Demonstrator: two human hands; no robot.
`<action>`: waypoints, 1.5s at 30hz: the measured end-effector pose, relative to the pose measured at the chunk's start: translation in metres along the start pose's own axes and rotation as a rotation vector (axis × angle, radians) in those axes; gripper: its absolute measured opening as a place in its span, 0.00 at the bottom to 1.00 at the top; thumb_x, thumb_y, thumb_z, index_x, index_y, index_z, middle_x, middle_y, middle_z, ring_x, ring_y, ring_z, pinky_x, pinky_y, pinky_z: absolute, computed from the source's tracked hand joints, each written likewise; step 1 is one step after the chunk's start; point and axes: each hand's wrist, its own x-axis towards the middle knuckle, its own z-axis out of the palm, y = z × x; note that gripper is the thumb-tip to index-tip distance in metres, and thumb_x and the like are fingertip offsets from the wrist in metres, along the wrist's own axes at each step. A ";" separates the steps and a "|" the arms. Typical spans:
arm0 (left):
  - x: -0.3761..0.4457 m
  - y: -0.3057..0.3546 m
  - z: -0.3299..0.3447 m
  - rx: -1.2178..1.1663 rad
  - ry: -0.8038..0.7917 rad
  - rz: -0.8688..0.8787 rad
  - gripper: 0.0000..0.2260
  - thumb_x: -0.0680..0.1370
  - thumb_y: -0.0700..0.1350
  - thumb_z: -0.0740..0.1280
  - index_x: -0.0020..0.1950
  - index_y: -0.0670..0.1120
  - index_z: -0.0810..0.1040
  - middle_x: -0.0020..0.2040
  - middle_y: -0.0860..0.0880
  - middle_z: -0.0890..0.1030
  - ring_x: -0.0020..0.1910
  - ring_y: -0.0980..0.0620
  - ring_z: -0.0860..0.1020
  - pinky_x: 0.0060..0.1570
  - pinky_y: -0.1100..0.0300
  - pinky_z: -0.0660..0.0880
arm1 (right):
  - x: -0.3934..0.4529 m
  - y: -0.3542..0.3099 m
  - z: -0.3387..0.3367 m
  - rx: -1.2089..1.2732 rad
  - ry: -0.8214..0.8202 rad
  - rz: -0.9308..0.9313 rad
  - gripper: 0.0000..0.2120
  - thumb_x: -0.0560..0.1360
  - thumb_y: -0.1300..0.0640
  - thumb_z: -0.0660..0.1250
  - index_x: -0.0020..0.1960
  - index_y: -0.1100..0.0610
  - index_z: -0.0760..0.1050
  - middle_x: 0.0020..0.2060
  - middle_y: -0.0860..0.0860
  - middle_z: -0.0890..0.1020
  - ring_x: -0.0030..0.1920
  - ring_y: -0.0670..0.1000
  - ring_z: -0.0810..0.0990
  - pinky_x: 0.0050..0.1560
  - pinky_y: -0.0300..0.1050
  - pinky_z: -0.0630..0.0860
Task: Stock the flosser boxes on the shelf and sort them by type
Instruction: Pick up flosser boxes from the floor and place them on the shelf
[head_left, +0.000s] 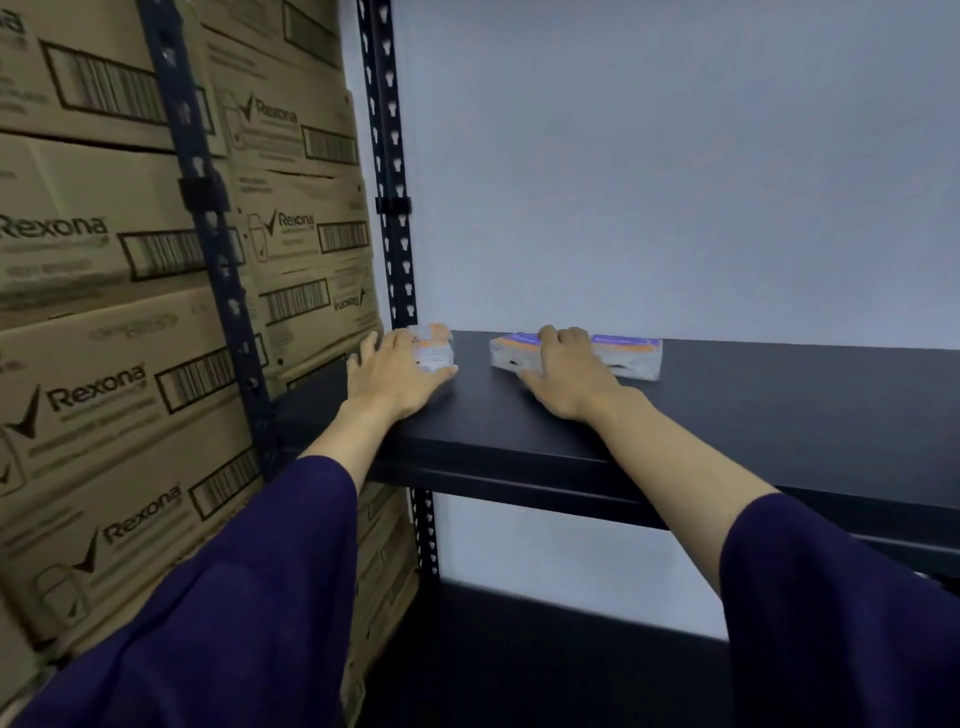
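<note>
Two flosser boxes lie on the black shelf (779, 410), close to the back wall. At the far left corner is a clear box with an orange label (435, 347); my left hand (395, 379) grips its left side, thumb along its front. To the right, a longer clear box with a purple label (623, 353) lies flat; my right hand (566, 374) rests on its top and front, fingers curled over it. Both boxes touch the shelf surface. Both arms wear dark purple sleeves.
A dark perforated upright post (392, 208) stands at the shelf's left back corner, a second post (208, 234) nearer me. Stacked brown Rexona cartons (104, 364) fill the left. A white wall (675, 182) is behind. A lower black shelf (545, 649) sits beneath.
</note>
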 end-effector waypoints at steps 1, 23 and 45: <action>0.004 -0.002 0.002 0.006 -0.004 -0.026 0.40 0.71 0.68 0.64 0.75 0.47 0.61 0.73 0.46 0.66 0.73 0.43 0.61 0.69 0.45 0.60 | 0.004 0.002 0.002 -0.007 -0.023 0.006 0.23 0.80 0.50 0.58 0.68 0.65 0.61 0.65 0.64 0.69 0.69 0.61 0.60 0.65 0.51 0.62; -0.074 0.039 -0.016 -0.367 -0.034 0.034 0.38 0.64 0.65 0.74 0.65 0.44 0.72 0.61 0.48 0.72 0.62 0.46 0.70 0.60 0.52 0.71 | -0.093 -0.015 -0.027 0.206 0.163 0.185 0.31 0.74 0.44 0.63 0.72 0.56 0.60 0.64 0.60 0.66 0.66 0.60 0.63 0.63 0.53 0.67; -0.239 0.123 -0.025 -0.548 0.071 0.168 0.29 0.67 0.59 0.75 0.62 0.48 0.72 0.58 0.50 0.70 0.52 0.53 0.73 0.49 0.57 0.71 | -0.263 0.031 -0.107 0.297 0.197 0.270 0.30 0.72 0.43 0.69 0.66 0.59 0.69 0.60 0.56 0.73 0.62 0.55 0.69 0.56 0.44 0.68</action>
